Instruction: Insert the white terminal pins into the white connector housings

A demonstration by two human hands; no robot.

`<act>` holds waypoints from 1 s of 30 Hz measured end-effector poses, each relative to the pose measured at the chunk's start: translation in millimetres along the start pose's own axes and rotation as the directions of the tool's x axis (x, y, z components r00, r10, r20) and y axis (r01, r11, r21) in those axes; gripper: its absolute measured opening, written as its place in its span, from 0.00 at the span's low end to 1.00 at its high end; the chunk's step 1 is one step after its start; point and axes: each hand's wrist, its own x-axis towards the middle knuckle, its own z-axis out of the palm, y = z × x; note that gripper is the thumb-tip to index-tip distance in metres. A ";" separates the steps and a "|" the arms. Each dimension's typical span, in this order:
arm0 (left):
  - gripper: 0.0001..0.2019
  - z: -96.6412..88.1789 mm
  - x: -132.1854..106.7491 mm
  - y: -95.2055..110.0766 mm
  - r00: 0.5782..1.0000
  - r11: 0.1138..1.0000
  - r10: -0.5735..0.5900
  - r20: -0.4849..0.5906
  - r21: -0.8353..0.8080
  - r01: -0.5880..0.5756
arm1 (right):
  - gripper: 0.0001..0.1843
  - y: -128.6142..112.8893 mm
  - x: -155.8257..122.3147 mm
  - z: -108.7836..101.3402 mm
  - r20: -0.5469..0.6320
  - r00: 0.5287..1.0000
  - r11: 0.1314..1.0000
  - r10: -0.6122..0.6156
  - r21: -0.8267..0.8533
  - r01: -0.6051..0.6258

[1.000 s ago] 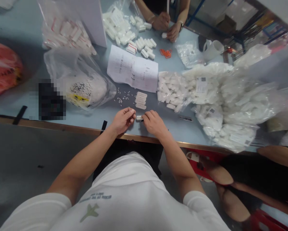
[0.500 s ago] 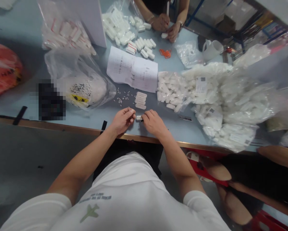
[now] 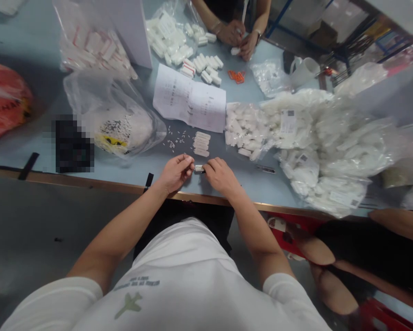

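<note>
- Blue-grey workbench (image 3: 133, 172) spans the view in front of you; bulging clear plastic bags of white packets (image 3: 325, 147) heaped right of your hands.
- Printed paper sheet (image 3: 189, 98) lies ahead of your hands.
- Row of white oblong pieces (image 3: 201, 144) just ahead of your hands; tiny loose white bits (image 3: 175, 140) beside it, ahead of your left hand.
- Your left hand (image 3: 175, 174) and right hand (image 3: 222, 177) close but apart; left fingertips (image 3: 189, 158) pinched together, any held item too small to tell.
- Small white-and-metal piece (image 3: 199, 168) between your hands, at your right fingertips (image 3: 207, 166).

Left hand (image 3: 175, 174) and right hand (image 3: 222, 177) almost touching
</note>
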 end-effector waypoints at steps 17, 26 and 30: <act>0.13 -1.6 0.1 2.2 1.000 0.995 0.012 0.007 -0.099 -0.011 | 0.17 7.9 -13.6 7.0 -0.042 0.998 0.995 -0.051 0.082 0.054; 0.13 -1.7 -1.9 4.6 0.998 0.979 0.051 0.037 -0.198 -0.043 | 0.15 6.8 -15.6 7.0 -0.181 0.977 0.986 0.115 0.144 -0.090; 0.15 -0.8 -1.6 5.7 0.998 0.970 0.047 0.045 -0.240 -0.035 | 0.14 3.6 -16.8 7.5 -0.181 0.980 0.990 0.083 0.130 -0.060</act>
